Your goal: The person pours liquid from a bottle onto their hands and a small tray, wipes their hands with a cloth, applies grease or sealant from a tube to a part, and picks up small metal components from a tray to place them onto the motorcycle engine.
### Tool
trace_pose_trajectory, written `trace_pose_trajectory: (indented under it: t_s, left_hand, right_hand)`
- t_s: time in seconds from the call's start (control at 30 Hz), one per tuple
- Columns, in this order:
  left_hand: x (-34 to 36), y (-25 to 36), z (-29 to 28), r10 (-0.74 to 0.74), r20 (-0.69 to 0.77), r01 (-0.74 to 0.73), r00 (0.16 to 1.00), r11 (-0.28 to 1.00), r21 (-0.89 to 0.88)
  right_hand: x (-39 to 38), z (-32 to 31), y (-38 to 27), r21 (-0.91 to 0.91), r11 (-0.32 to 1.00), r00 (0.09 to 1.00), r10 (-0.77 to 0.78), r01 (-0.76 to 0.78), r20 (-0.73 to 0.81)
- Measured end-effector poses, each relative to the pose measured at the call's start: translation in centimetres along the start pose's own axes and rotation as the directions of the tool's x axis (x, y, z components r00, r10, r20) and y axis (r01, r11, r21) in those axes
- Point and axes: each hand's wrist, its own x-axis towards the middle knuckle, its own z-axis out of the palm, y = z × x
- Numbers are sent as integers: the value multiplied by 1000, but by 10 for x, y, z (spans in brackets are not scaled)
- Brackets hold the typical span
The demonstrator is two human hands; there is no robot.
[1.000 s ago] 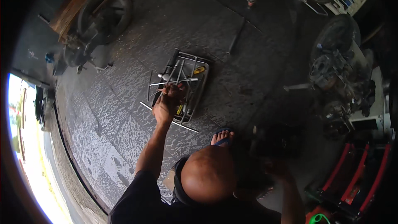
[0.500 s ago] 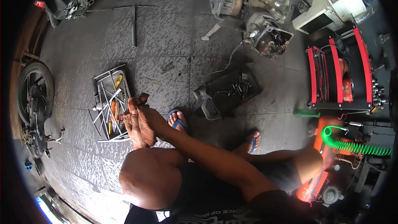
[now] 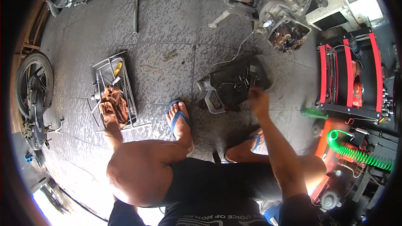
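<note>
My left hand [image 3: 112, 128] grips a crumpled reddish-brown cloth [image 3: 115, 104] over a metal tray [image 3: 128, 78] holding T-handled wrenches and other tools, including a yellow-handled one [image 3: 118, 66]. My right hand [image 3: 259, 102] is over the right side of a dark, oily pan [image 3: 222, 72] containing several small bolts [image 3: 240, 82]; its fingers are curled, and whatever they hold is too small to make out. Between tray and pan is my left foot [image 3: 180, 123] in a blue flip-flop.
An engine [image 3: 280, 14] on a stand is at upper right, beside a red-and-black tool cart [image 3: 349, 71]. An air compressor [image 3: 328, 129] with a coiled green hose [image 3: 360, 155] is at lower right. A wheel [image 3: 29, 83] lies at left, long bars [image 3: 135, 12] at top.
My hands have separated: the left moved down-left with the cloth onto the tool tray, the right moved rightward to the pan. The view has swung since one second ago.
</note>
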Motion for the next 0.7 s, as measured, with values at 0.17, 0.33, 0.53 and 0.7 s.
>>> trace_pose_trajectory:
  t_s: [0.17,0.33,0.53,0.7]
  left_hand:
    - [-93,-32,-17,-122,342,148,932,988,-51]
    - [-165,-41,-50,-185,583,254,791,967,-37]
    - [-187,-39,-90,-248,716,314,652,948,42]
    - [-183,-22,-99,-275,780,320,562,942,102]
  right_hand:
    - [36,-39,28,-175,985,990,-30,5,-140]
    - [45,-8,17,-153,988,998,9,2,69]
    - [49,45,0,-431,865,907,-61,257,417]
    - [45,66,16,-435,867,930,-81,243,358]
